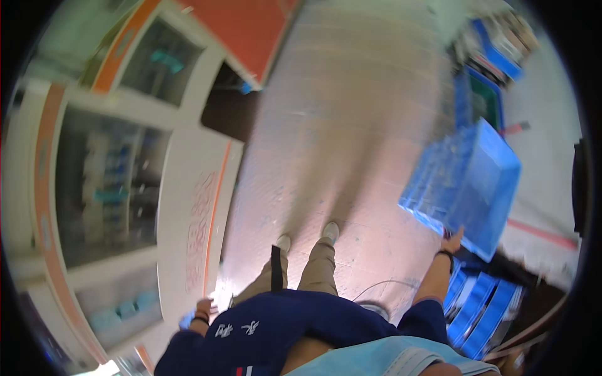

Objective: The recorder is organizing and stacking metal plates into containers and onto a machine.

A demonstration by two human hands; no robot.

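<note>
My right hand (453,240) reaches out to the right, its fingers closed over the near edge of a light blue plastic crate (488,182). The crate is tilted, its hollow inside facing right, and more blue crates (428,182) seem nested against its left side. My left hand (205,307) hangs low beside the white machine panel (191,213), fingers loosely apart, with nothing visible in it. A small pale blue thing (186,319) shows next to that wrist; its kind is too blurred to tell.
White machines with orange trim and dark windows (110,188) line the left; a red-topped cabinet (244,28) stands beyond. A green-lined blue bin (483,100) and piled boxes (498,47) are at far right. Blue trays (480,313) lie near right. A thin cable (385,282) crosses the floor.
</note>
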